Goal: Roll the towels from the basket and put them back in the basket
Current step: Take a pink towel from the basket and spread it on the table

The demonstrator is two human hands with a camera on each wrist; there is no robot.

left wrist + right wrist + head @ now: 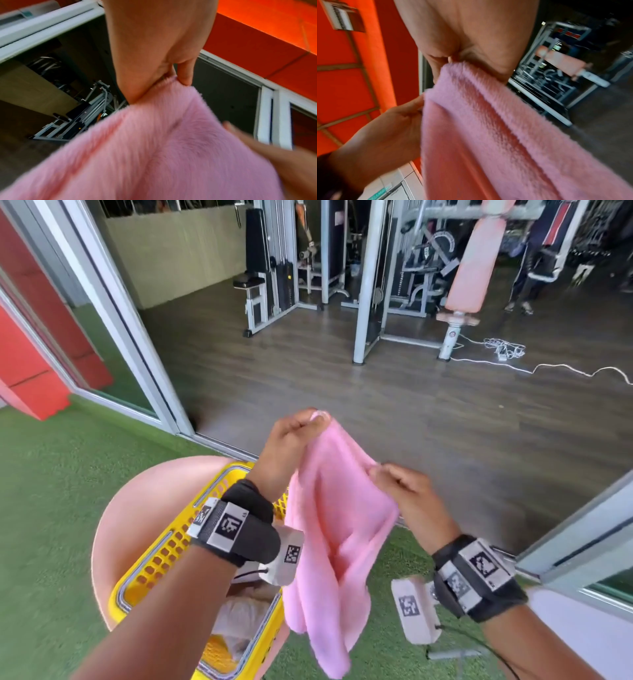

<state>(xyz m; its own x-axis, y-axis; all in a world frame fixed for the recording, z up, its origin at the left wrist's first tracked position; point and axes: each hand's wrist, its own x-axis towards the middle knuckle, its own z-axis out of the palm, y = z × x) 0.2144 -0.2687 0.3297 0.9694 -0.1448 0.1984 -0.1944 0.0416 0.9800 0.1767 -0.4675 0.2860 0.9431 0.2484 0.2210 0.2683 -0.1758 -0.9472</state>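
Left forearm with black wrist strap nearest the lens, crossing above the yellow basket; left hand raised above the basket's far end, fingers curled, thumb and fingertips pinching the top corner of the pink towel; right hand just right of the basket and lower than the left, fingers curled, pinching another edge of the same towel; towel unrolled, hanging slack between both hands, its lower end drooping beside the basket's right rim, whether it touches the rim cannot be told; left wrist view: left hand thumb pressed on a fold of the pink towel, pile blurred, right hand at the cloth's far side; right wrist view: right hand gripping the towel at its top edge, left hand holding the adjoining edge; basket perforated, sitting on a round pink desk; inside the basket pale cloth bunched near its near end, rolled or not unclear; green turf left of and around the basket; beyond the basket a sliding door frame, dark wood floor, grey gym machines and a pink padded bench well beyond; white cable on the floor far right of the basket.
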